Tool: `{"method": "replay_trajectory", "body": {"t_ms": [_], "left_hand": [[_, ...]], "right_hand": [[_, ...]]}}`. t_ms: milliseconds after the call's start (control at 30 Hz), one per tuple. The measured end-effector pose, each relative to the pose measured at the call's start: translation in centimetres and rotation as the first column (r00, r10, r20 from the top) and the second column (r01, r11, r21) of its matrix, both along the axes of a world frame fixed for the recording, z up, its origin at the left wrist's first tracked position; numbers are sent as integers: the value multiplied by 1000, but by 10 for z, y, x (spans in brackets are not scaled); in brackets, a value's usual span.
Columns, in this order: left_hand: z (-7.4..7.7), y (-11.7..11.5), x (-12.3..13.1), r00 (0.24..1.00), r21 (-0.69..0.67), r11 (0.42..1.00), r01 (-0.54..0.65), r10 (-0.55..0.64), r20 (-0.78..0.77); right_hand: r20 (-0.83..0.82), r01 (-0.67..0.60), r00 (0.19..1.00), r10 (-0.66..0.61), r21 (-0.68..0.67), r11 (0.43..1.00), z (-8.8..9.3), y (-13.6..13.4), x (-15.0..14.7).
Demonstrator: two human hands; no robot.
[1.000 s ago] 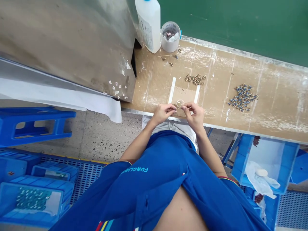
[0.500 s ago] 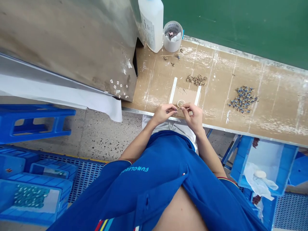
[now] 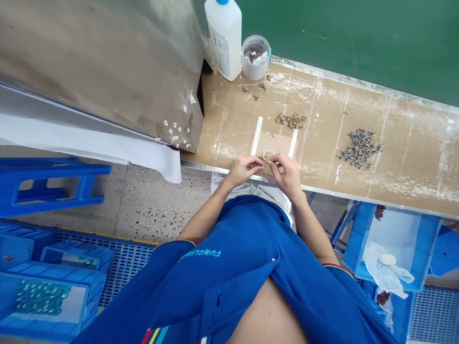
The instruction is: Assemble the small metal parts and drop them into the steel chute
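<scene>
At the front edge of the bench, my left hand [image 3: 245, 170] is closed in a pinch, thumb against fingertips. Whatever sits in that pinch is too small to name. My right hand [image 3: 287, 175] faces it, also pinching, with its fingertips over a small round pale dish [image 3: 268, 154]; what it grips cannot be made out. Both hands are over a cardboard piece [image 3: 276, 142] flanked by two white strips [image 3: 256, 136]. Just beyond lies a pile of small brass-coloured metal parts [image 3: 292, 120]. Farther right is a larger pile of metal parts with blue bits [image 3: 360, 148].
A white bottle [image 3: 225, 43] and a tape-roll cup [image 3: 256, 58] holding scraps stand at the back. A metal box [image 3: 143, 71] bounds the left side. Blue crates [image 3: 362, 239] are below right, others [image 3: 53, 325] at lower left, near a blue stool [image 3: 53, 186].
Both hands stay almost in place over the bench edge. The right fingertips have shifted slightly toward the small dish, and the thin pale piece between the hands shows less clearly.
</scene>
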State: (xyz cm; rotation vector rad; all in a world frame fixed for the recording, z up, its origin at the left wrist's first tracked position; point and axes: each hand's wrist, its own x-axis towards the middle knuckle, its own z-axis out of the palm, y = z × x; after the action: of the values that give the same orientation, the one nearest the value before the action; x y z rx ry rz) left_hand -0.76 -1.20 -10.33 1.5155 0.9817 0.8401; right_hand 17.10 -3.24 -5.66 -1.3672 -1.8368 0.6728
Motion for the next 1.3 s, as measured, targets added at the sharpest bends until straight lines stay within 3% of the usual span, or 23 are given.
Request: {"method": "replay_trajectory", "body": {"t_ms": [200, 400, 700, 767, 867, 933, 1067, 1300], "left_hand": [[-1, 0, 0, 1000, -4, 1000, -8, 8, 5], [-2, -2, 1, 999, -45, 999, -28, 30, 30], [-3, -1, 0, 1000, -29, 999, -22, 23, 7], [-4, -2, 0, 999, -24, 999, -26, 26, 18], [-5, -2, 0, 999, -21, 999, -37, 38, 22], [-5, -2, 1, 999, -22, 999, -41, 42, 17], [-3, -2, 1, 999, -21, 999, -38, 38, 4], [-1, -4, 2, 999, 41, 998, -52, 52, -5]], "right_hand": [[-30, 13, 999, -14, -17, 1000, 3, 0, 1], [-110, 179, 978, -177, 8, 984, 4, 9, 12], [-31, 100, 995, -100, 3, 995, -23, 14, 11], [-40, 167, 985, -166, 34, 985, -29, 25, 24], [2, 376, 926, -379, 103, 921, -39, 50, 54], [59, 432, 895, -442, 126, 893, -47, 69, 75], [185, 333, 918, -350, 116, 936, -56, 94, 98], [213, 304, 925, -314, 79, 949, -49, 104, 95]]}}
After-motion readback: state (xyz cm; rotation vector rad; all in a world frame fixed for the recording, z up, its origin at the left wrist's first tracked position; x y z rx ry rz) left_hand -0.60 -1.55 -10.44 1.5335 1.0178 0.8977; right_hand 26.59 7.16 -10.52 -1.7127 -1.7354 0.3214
